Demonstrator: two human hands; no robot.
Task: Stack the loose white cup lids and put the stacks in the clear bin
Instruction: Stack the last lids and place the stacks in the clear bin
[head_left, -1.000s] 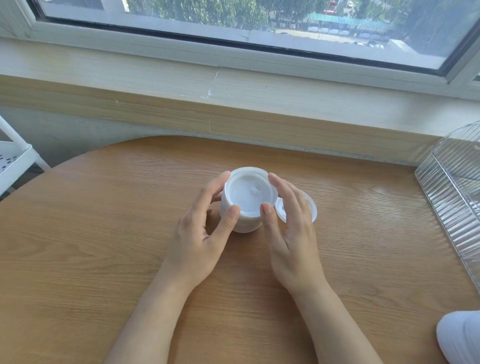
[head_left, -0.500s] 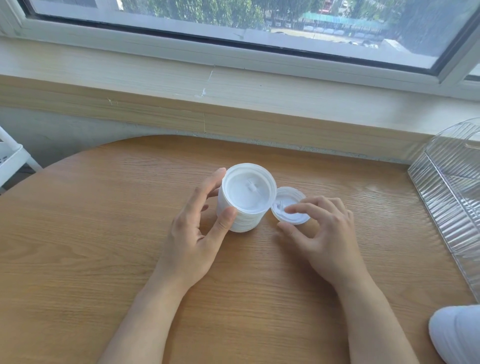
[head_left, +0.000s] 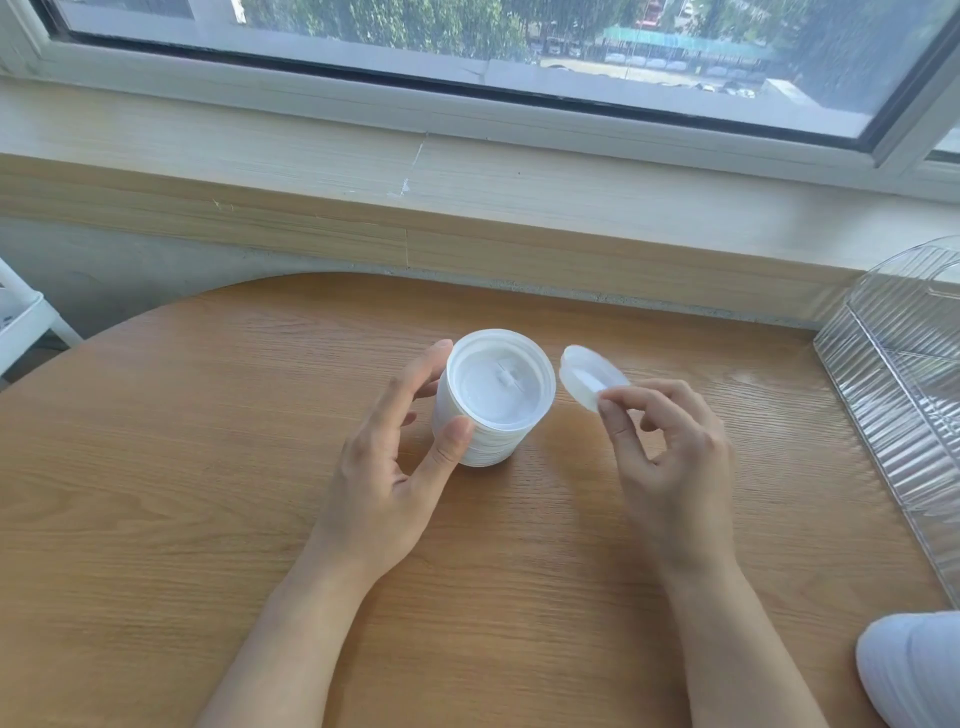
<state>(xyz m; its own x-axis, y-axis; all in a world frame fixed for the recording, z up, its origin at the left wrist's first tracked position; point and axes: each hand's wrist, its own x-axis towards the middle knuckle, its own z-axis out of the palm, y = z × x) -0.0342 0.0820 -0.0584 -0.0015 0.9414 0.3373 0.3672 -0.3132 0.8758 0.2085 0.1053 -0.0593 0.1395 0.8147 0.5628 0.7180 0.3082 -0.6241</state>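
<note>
Steadying the stack of lids (head_left: 493, 402) with the left hand (head_left: 395, 467), the person had its fingers spread straight along the stack's left side and the thumb pressed flat against its near wall; nothing was curled round it, so the stack was braced rather than gripped. It stood upright on the wooden table (head_left: 208, 519), near the middle. The right hand (head_left: 660, 452) pinched one loose lid (head_left: 589, 375) by its near edge between thumb and forefinger, the lid tilted and clear of the table, just beside the stack's right rim but not touching it. The clear bin (head_left: 893, 395) stood well apart at the table's right edge; no stack could be seen in the part of it in view. Judged as the step in hand: seating this lid on top. To do it well, the lid likely needed levelling and centring over the top rim before release, with the left hand kept against the stack so it did not slide or topple; a pinch at the edge alone seemed prone to dropping it askew. Compared with half a second earlier, the lid had come up off the table, where it had lain flat under the right fingertips, and the left hand's brace matched its earlier placing.
</note>
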